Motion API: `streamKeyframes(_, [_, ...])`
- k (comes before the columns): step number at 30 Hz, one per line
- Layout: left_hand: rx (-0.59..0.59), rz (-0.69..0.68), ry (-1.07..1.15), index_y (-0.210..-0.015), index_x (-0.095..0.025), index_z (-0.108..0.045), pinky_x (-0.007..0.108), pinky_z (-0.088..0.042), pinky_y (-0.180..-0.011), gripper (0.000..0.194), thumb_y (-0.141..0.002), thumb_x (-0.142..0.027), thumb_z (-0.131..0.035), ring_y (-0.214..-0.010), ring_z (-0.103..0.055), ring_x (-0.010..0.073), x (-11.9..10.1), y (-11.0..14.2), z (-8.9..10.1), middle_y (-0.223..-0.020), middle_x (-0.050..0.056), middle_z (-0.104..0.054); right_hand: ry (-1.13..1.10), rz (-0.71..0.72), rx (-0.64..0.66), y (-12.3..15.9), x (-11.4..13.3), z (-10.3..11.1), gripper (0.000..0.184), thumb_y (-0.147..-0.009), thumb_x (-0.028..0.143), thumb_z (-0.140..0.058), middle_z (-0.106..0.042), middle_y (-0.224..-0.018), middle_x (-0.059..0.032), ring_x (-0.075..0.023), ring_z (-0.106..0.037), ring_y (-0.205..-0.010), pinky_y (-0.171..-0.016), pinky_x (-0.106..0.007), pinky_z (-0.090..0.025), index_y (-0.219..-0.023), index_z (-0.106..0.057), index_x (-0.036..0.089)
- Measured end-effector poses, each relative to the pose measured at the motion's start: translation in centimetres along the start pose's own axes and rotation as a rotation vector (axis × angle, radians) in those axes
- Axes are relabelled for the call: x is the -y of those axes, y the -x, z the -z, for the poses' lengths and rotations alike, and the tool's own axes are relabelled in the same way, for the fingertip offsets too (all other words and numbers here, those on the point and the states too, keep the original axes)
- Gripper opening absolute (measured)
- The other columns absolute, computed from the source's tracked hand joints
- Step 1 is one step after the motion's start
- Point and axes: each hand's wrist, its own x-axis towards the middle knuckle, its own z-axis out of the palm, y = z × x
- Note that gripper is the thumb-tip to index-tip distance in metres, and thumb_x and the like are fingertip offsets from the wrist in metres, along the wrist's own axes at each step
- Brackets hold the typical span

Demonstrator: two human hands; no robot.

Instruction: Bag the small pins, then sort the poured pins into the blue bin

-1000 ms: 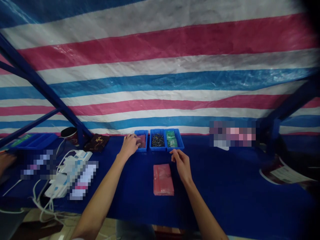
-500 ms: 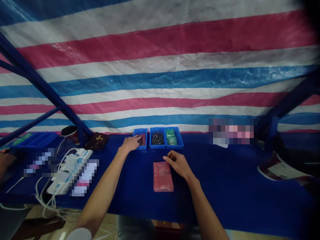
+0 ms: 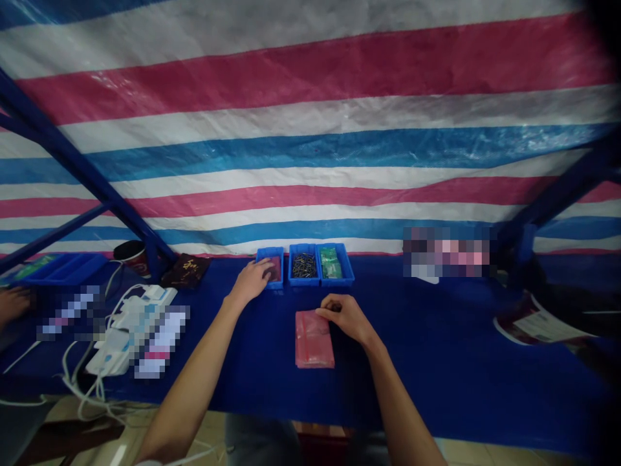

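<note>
My left hand (image 3: 251, 282) rests at the near left of a small blue bin (image 3: 270, 251), its fingertips over the dark red contents (image 3: 274, 268). Beside that bin stand a second blue bin (image 3: 304, 247) of dark screws (image 3: 304, 265) and a third blue bin (image 3: 334, 247) of green packets (image 3: 330, 263). My right hand (image 3: 345, 317) sits curled over the top edge of a flat pink plastic bag pack (image 3: 313, 343). A small dark item (image 3: 334, 308) seems pinched in its fingers, mostly hidden.
A white power strip (image 3: 130, 317) with loose cables lies left on the blue-covered table (image 3: 436, 336). Behind it are a paper cup (image 3: 130, 255), a dark pouch (image 3: 185, 270) and a blue tray (image 3: 63, 270). Another person's hand (image 3: 14, 303) shows at the far left.
My right hand has moved from beside the green-packet bin down and left onto the pink bag pack, with its fingers drawn together. My left hand stays at the left bin.
</note>
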Motion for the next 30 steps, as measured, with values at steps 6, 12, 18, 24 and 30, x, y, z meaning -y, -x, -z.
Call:
streamKeyframes(6, [-0.021, -0.001, 0.111, -0.13, -0.025, -0.063, 0.036, -0.04, -0.114, 0.049, -0.086, -0.008, -0.05, -0.134, -0.05, 0.0219, 0.5, -0.1, -0.6, -0.146, 0.002, -0.054, -0.097, 0.076, -0.054, 0.1, 0.9, 0.2, 0.029, -0.083, 0.044, -0.072, -0.06, -0.069, 0.001, -0.0133, -0.053, -0.062, -0.059, -0.024, -0.041, -0.075, -0.064, 0.017])
streamKeyframes(12, [0.006, 0.087, 0.026, -0.125, -0.027, -0.066, 0.043, -0.043, -0.109, 0.036, -0.097, -0.03, -0.043, -0.134, -0.048, 0.0279, -0.2, 0.4, -0.6, -0.148, 0.003, -0.051, -0.17, 0.05, -0.101, 0.0, 0.7, 0.0, 0.031, -0.085, 0.047, -0.071, -0.058, -0.069, 0.0015, -0.0125, -0.05, -0.059, -0.055, -0.024, -0.038, -0.079, -0.062, 0.018])
streamKeyframes(18, [0.207, 0.157, -0.024, -0.14, -0.031, -0.053, 0.051, -0.043, -0.104, 0.045, -0.099, -0.038, -0.035, -0.137, -0.045, 0.0344, -0.4, -0.5, -0.2, -0.154, 0.007, -0.043, -0.197, 0.04, -0.104, -0.1, 0.2, -0.4, 0.031, -0.084, 0.046, -0.072, -0.058, -0.07, 0.0019, -0.0126, -0.051, -0.059, -0.056, -0.023, -0.038, -0.08, -0.06, 0.018])
streamKeyframes(24, [0.316, 0.057, 0.001, -0.141, -0.028, -0.052, 0.039, -0.038, -0.111, 0.047, -0.095, -0.033, -0.046, -0.141, -0.042, 0.0278, 0.8, -2.2, -0.6, -0.15, 0.006, -0.049, -0.204, 0.053, -0.088, -0.1, 0.2, -0.6, 0.029, -0.085, 0.044, -0.072, -0.06, -0.071, 0.0012, -0.013, -0.053, -0.062, -0.057, -0.023, -0.04, -0.08, -0.061, 0.017])
streamKeyframes(30, [0.341, 0.055, -0.04, -0.142, -0.024, -0.052, 0.037, -0.035, -0.114, 0.046, -0.097, -0.031, -0.042, -0.144, -0.037, 0.0263, 0.8, -2.4, -0.8, -0.154, 0.008, -0.044, -0.237, 0.016, -0.088, 0.0, 0.5, -0.8, 0.03, -0.084, 0.045, -0.073, -0.055, -0.062, 0.0038, -0.0112, -0.049, -0.05, -0.047, -0.022, -0.039, -0.079, -0.059, 0.018])
